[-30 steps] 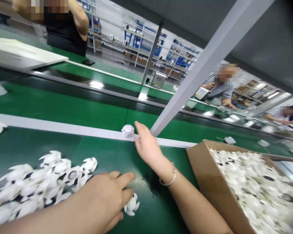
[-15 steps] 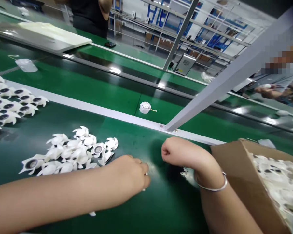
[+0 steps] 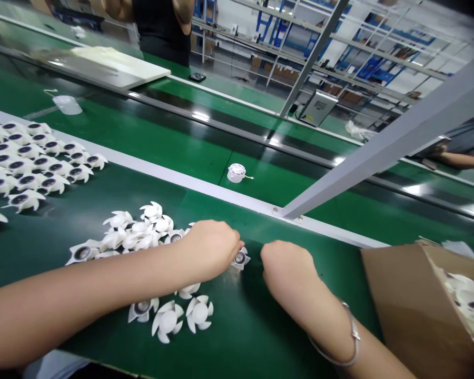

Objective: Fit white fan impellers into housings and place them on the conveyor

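Observation:
My left hand (image 3: 215,250) is closed over the green table, its fingertips on a small white fan wheel (image 3: 240,259) with a dark-rimmed hub. To its right, my right hand (image 3: 286,263) is curled, with a bracelet on the wrist; its fingers are mostly hidden behind the back of the hand. A loose pile of white fan wheels (image 3: 120,236) lies beyond my left forearm, and several more (image 3: 167,320) rest on the near side of it. Rows of fan wheels (image 3: 27,180) with dark hubs facing up fill the far left.
An open cardboard box (image 3: 406,300) holding white parts stands at the right. A slanted metal post (image 3: 363,152) rises from the white rail (image 3: 205,187). Beyond the rail, a white round housing (image 3: 236,172) sits on the green belt. People are across the line.
The view has shifted, showing more of the left rows and the near fan wheels. My left hand has moved up and now touches a fan wheel; my right hand is slightly lower.

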Motion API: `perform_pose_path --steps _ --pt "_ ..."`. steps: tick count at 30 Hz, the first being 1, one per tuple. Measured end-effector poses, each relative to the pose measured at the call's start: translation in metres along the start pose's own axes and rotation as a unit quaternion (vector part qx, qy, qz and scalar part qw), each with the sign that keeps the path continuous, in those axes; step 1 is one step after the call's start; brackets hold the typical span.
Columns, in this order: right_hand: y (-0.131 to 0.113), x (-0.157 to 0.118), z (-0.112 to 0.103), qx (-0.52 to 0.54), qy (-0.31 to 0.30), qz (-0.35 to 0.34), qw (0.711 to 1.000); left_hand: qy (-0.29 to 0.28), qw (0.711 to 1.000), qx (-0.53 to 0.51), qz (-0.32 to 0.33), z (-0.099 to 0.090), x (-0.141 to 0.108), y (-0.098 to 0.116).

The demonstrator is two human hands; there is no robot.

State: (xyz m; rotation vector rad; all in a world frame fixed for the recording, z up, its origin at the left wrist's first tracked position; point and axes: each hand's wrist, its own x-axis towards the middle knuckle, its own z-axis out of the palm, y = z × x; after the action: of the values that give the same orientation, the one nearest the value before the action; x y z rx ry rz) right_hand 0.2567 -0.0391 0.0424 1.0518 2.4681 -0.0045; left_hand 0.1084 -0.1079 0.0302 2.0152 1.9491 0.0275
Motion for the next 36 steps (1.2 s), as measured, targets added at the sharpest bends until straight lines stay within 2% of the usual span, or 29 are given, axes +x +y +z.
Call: perform_pose_path --steps 3,6,9,11,13,20,36 --pt "0.002 0.003 -0.001 0.013 -0.001 0.003 1.000 -0.001 1.000 0.001 -0.013 -0.008 -0.001 -0.003" --pt "0.012 0.004 -0.008 0.022 0.007 -0.009 1.000 -0.020 0.999 -0.030 0.027 -0.017 -0.004 -0.006" --pt "0.020 0.006 -0.015 0.104 0.027 -0.101 0.989 -0.051 0.997 -0.033 0.050 -0.018 -0.002 -0.008" --pt "0.020 0.007 -0.015 0.197 0.033 -0.179 0.963 -0.059 0.996 -0.036 0.053 -0.016 0.001 -0.010" --pt "0.017 0.009 -0.011 0.246 0.037 -0.213 0.945 -0.061 0.995 -0.052 0.054 -0.013 0.005 -0.012" --pt "0.004 0.015 0.006 0.203 0.053 -0.194 0.958 -0.056 0.994 -0.073 0.054 -0.009 0.010 -0.017" --pt "-0.023 -0.003 0.004 0.066 0.036 -0.091 0.993 -0.048 0.994 -0.079 0.050 -0.007 0.009 -0.018"
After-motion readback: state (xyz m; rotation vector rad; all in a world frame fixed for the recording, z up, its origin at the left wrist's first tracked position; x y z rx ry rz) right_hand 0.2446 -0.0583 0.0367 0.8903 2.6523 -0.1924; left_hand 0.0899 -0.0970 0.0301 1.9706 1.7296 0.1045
